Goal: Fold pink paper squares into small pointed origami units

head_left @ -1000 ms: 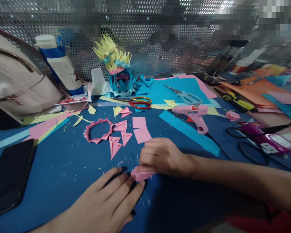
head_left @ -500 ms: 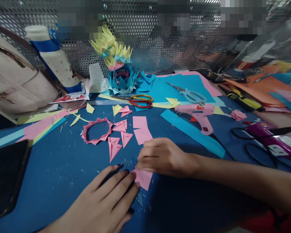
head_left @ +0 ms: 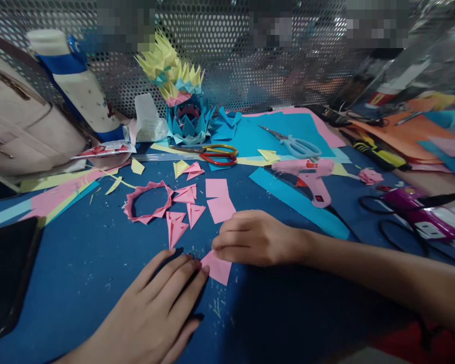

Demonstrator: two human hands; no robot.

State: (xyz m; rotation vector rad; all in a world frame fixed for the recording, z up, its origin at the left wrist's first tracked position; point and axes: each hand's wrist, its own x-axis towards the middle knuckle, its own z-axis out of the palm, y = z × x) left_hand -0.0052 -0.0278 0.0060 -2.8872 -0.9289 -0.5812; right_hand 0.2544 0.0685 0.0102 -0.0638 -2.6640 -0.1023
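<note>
A small pink paper piece [head_left: 220, 272] lies on the blue table, partly hidden under my hands. My left hand [head_left: 155, 298] rests nearly flat with fingers stretched out, its fingertips at the paper's left edge. Curled over the upper edge of the same piece is my right hand [head_left: 254, 237], fingers closed; the pinch itself is hidden. Beyond it lie two flat pink paper pieces [head_left: 220, 208]. Several folded pink paper triangles [head_left: 176, 227] sit left of these, beside a zigzag pink paper ring [head_left: 128, 207].
A pink glue gun [head_left: 307, 174] lies on a blue paper strip [head_left: 296, 202]. Two pairs of scissors [head_left: 301, 146] lie farther back, near a folded-paper model [head_left: 187, 119]. A phone [head_left: 9, 273] and bottle [head_left: 76, 91] are at left, a purple power strip [head_left: 424, 215] at right.
The whole view has shifted slightly. Both hands stay at the pink paper piece, the left one flat and the right one curled; no clear change in their hold.
</note>
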